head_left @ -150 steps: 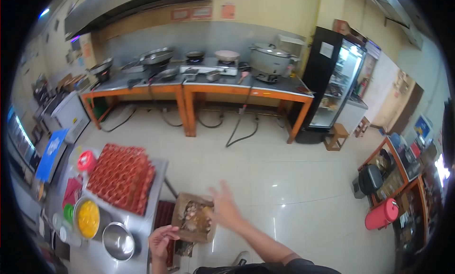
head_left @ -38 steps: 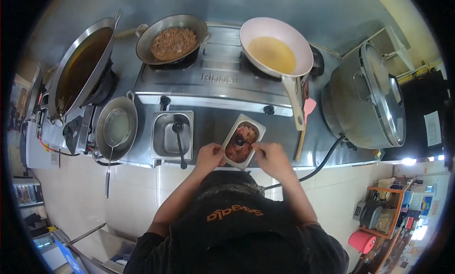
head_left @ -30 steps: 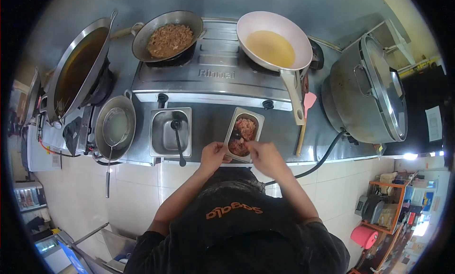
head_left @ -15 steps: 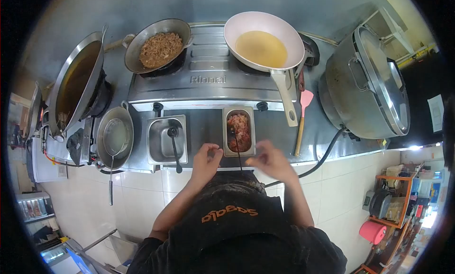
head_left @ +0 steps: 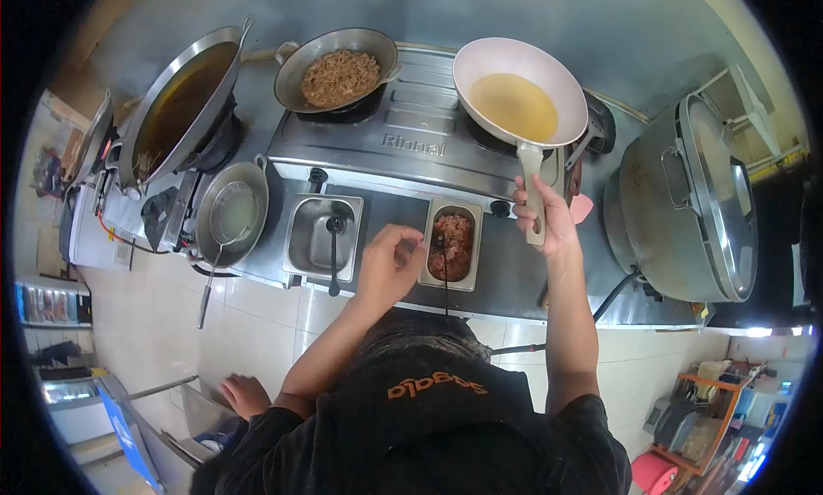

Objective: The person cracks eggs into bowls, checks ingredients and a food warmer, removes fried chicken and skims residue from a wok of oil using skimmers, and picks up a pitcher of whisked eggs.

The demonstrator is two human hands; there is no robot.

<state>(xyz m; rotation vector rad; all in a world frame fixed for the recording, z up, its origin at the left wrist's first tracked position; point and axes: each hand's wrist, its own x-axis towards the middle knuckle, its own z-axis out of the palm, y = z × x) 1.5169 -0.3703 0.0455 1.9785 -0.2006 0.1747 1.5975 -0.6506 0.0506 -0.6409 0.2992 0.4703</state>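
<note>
My right hand point(head_left: 553, 219) is wrapped around the beige handle point(head_left: 530, 165) of a frying pan point(head_left: 579, 122). The pan is pale pink inside, with yellow oil point(head_left: 514, 105) in it, and stands on the right burner. My left hand point(head_left: 390, 268) hovers just left of a steel container point(head_left: 453, 284); its fingers are loosely curled, with a gap to the thumb and nothing visible between them. Reddish chopped meat point(head_left: 454, 242) fills that container, and a dark thin-handled spoon point(head_left: 446, 276) rests in it. Further left is a second steel container point(head_left: 296, 246) holding a black spoon point(head_left: 334, 259).
A wok of browned shredded food point(head_left: 341, 77) sits on the stove point(head_left: 411, 135). At left are a large wok of brown liquid point(head_left: 184, 109) and a strainer point(head_left: 236, 212) in a smaller pan. A big lidded pot point(head_left: 660, 204) stands right. Another person's hand point(head_left: 246, 396) shows lower left.
My right hand has moved up from beside the meat container and taken hold of the frying pan's handle. My left hand stays near the container. Another person's hand has appeared lower left. The view has shifted.
</note>
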